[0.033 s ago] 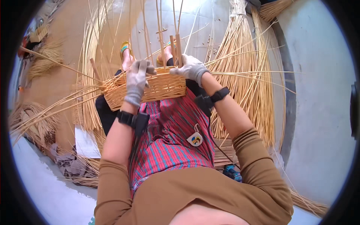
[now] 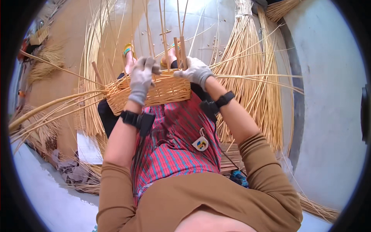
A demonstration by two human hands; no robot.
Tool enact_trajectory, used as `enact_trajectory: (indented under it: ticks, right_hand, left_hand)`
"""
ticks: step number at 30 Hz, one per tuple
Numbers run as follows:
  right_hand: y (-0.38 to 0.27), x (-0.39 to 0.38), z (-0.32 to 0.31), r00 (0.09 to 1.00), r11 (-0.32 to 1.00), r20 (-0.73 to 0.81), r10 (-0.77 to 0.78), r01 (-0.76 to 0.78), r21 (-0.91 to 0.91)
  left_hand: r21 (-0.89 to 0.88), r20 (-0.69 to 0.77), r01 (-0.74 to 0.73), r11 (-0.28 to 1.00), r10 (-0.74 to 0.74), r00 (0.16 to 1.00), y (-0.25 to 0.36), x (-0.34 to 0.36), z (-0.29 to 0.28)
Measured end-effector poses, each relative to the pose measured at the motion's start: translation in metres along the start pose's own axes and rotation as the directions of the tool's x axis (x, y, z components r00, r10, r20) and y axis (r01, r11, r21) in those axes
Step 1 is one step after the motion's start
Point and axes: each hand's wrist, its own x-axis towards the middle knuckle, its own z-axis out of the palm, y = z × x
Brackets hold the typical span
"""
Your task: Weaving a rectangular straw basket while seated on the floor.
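Observation:
A partly woven wicker basket, long and shallow with a honey-coloured wall, rests across my lap and knees. Thick stakes and thin upright rods rise from its rim, and long loose rods fan out past both ends. My left hand, in a pale grey glove, is over the near wall left of the middle, its fingers curled at the rim. What lies between those fingers is hidden. At the right end, my gloved right hand grips the basket's corner, thumb on the rim beside two thick stakes.
Large bundles of long willow-like rods lie on the floor to the right, with more rods at the left. Grey cloth and a white sheet are at the lower left. A pale wall bounds the right side.
My left hand has risen slightly from the near wall. The basket and right hand have shifted slightly left. A loose rod at the left has swung closer to view.

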Motion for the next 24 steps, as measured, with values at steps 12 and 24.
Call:
enact_trajectory:
  ticks: [12, 24]
  right_hand:
    - [-0.024, 0.001, 0.033, 0.863, 0.926, -0.45, 0.228, -0.335, -0.174]
    - [-0.107, -0.05, 0.063, 0.668, 0.706, -0.74, -0.081, 0.562, 0.43]
  left_hand:
    - [-0.3, 0.3, 0.254, 0.919, -0.161, 0.94, -0.003, 0.086, 0.111]
    - [0.341, -0.598, -0.193, 0.92, 0.37, 0.711, -0.061, -0.098, -0.115]
